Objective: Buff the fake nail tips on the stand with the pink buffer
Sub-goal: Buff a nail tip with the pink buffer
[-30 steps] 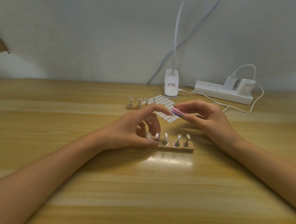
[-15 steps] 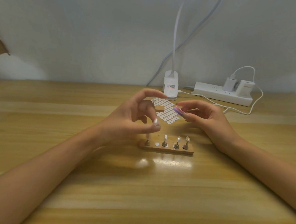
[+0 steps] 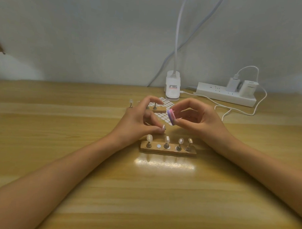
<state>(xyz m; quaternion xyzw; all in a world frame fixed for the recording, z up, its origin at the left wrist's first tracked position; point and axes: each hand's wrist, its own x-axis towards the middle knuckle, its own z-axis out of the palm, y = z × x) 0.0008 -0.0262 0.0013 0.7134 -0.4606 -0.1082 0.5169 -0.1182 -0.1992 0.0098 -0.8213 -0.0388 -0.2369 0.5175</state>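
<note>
A wooden nail stand (image 3: 167, 150) lies on the table in front of me with several clear nail tips on metal pegs, such as the leftmost tip (image 3: 149, 138). Its second slot (image 3: 158, 145) is vacant and shows a white disc. My left hand (image 3: 141, 121) pinches a pegged nail tip (image 3: 163, 127) between thumb and finger, just above the stand. My right hand (image 3: 199, 118) grips the pink buffer (image 3: 171, 116) by its end. The buffer's other end sits just above and right of the held tip; I cannot tell if they touch.
A second wooden stand (image 3: 159, 110) with pegs and a sheet of white adhesive tabs (image 3: 164, 114) lie behind my hands. A white clip lamp base (image 3: 172, 90) and a power strip (image 3: 224, 96) with chargers and cables sit at the back by the wall.
My left hand lifted one pegged nail tip out of the stand's second slot and holds it up. My right hand moved the buffer left, toward that tip.
</note>
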